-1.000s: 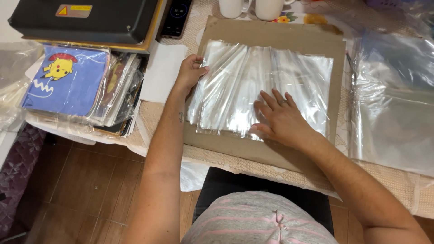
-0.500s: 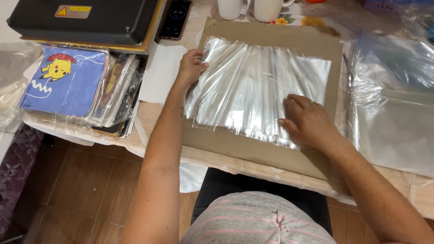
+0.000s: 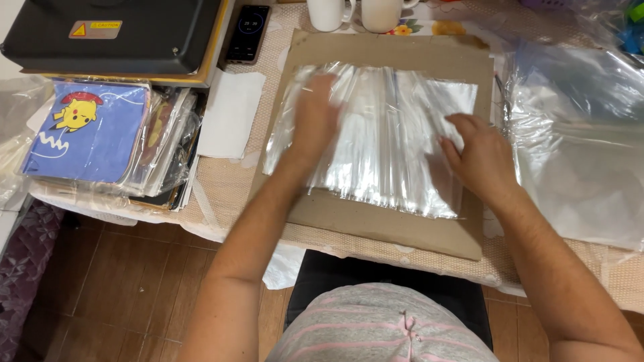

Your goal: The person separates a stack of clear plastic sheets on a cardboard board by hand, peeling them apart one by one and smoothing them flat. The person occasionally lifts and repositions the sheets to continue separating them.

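Observation:
A row of clear cellophane sleeves lies fanned out on a brown cardboard sheet on the table. My left hand rests flat on the left part of the sleeves, fingers together and blurred by motion. My right hand presses flat on the right edge of the sleeves, fingers spread. Neither hand grips anything.
A stack of bagged square prints sits at the left below a black machine. A phone, white paper and two white mugs lie at the back. Loose clear plastic bags cover the right side.
My right hand has slid from the middle of the sleeves to their right edge. My left hand has moved from the left edge inward onto the sleeves.

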